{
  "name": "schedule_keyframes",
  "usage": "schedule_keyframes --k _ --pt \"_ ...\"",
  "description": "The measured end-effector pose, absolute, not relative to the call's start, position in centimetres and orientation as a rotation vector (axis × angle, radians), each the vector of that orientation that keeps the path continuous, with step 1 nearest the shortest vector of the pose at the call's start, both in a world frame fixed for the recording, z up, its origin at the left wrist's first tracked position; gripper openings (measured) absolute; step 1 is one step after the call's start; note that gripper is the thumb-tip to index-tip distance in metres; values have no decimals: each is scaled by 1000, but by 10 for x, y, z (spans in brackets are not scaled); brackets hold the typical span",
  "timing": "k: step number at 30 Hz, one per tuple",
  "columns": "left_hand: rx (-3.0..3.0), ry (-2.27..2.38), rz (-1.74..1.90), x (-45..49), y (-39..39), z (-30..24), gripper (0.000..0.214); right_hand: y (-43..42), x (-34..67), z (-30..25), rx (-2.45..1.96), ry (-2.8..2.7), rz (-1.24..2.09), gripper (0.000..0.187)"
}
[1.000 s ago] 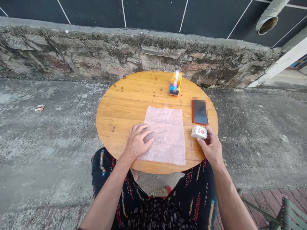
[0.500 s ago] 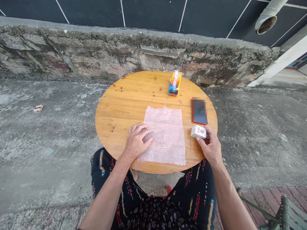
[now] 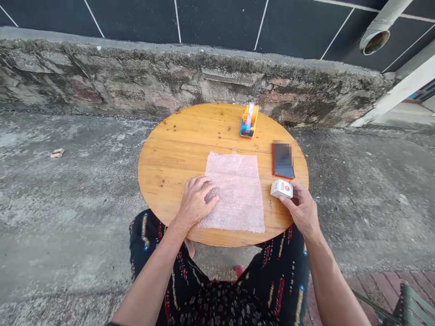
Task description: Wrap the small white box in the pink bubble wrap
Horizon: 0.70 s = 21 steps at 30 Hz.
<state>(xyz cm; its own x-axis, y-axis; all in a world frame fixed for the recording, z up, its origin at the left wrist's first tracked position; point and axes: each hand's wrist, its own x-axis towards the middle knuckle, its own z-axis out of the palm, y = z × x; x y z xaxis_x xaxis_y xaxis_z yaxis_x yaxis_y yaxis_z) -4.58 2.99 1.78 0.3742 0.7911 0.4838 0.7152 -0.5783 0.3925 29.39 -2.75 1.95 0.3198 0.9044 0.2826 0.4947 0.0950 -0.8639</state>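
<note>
Clearly, the small white box [image 3: 282, 187] matters most: near the right edge of the counter [image 3: 170, 158], directly left of the right hand [image 3: 303, 210]. Red print on its upper face. Long axis hard to judge at this angle; seems to run roughly crosswise, 1 end toward the palm. Fingers narrow on it: thumb at the near side, fingertips at the far right corner, box held between. Whether its base is fully down on the counter, cannot tell.

Leftward from the box, a short gap of bare wood, then the bubble wrap sheet [image 3: 238, 194], flat, its near end close to the counter's near edge. Sheet's long axis runs from near edge to far edge. It lies between the 2 hands.

Left hand [image 3: 199, 199] on the sheet's left margin, palm down, fingers spread wide, gripping nothing visible. Right hand is plainly nearer the box; the left has the sheet's width between.

Farther out: dark slab with red edging [image 3: 283, 167], partly pixelated, just beyond the box along the right edge. Tape dispenser [image 3: 249, 121] near the far edge, right of centre, well apart from both hands.
</note>
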Motion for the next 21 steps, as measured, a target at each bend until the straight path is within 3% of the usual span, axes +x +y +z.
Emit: schedule_keyframes --k 10,21 --pt "2484 1359 968 -46 30 21 27 -10 241 57 -1333 -1568 551 54" --pt "2456 1371 953 -45 29 25 26 18 184 42 -1368 -1832 615 51"
